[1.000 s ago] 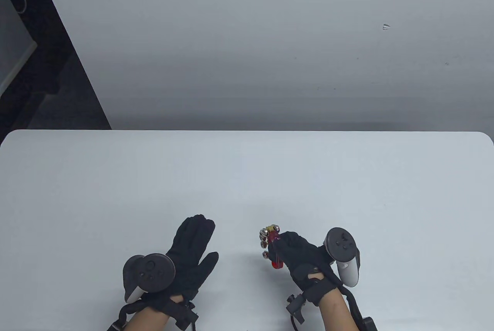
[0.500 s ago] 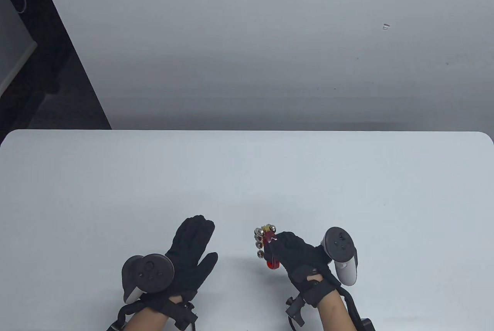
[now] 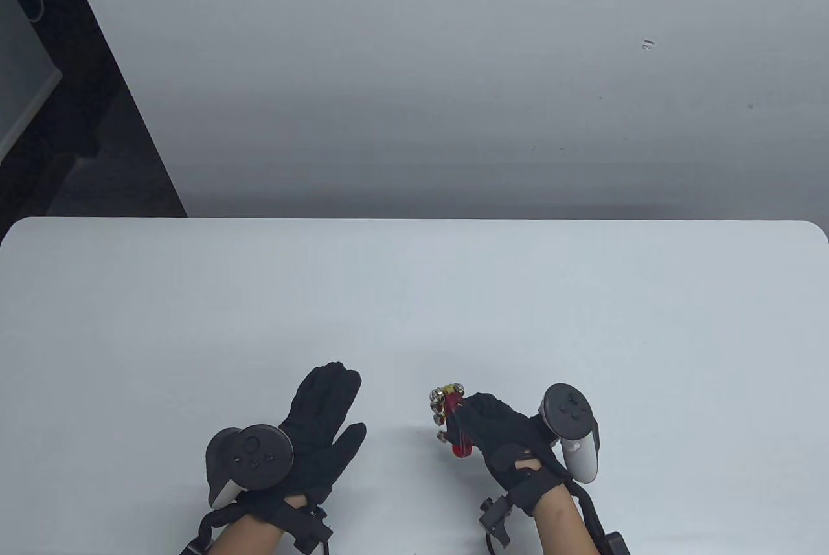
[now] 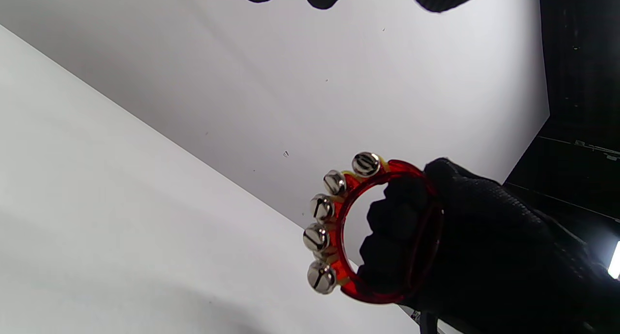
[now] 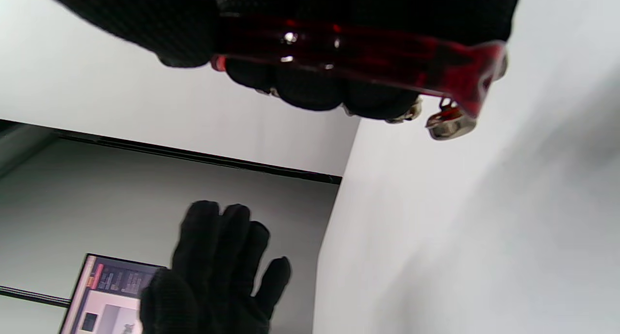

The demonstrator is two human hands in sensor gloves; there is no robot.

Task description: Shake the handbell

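**Handbell gripped in right hand, mid-shake by the look of it**

- Right hand (image 3: 511, 432) is clenched around the straight bar of the handbell (image 3: 450, 416), near the front edge of the bench (image 3: 414, 296). The left wrist view shows the fingers (image 4: 392, 237) passing through the red D-shaped frame, curled over the bar. A full wrap, not a pinch: my read is that it keeps the frame from twisting when it's swung.
- Steel jingle bells (image 4: 317, 237) sit in a row on the curved side, facing away from the palm and toward the left hand. Nothing touches them, so they're free to rattle. Gripping the curved side would damp them.
- Handbell looks clear of the bench in the wrist views, with a gap under it in the right wrist view. I'd say it's held up so the swing doesn't knock the surface.
- Left hand (image 3: 317, 432) holds nothing: fingers straight and together, palm down, low over the bench, near the handbell but not touching. Can't tell if it's actually resting on the surface. Probably just parked out of the swing path.
- Risk, as a guess: smooth plastic against a fabric glove could creep on hard flicks.
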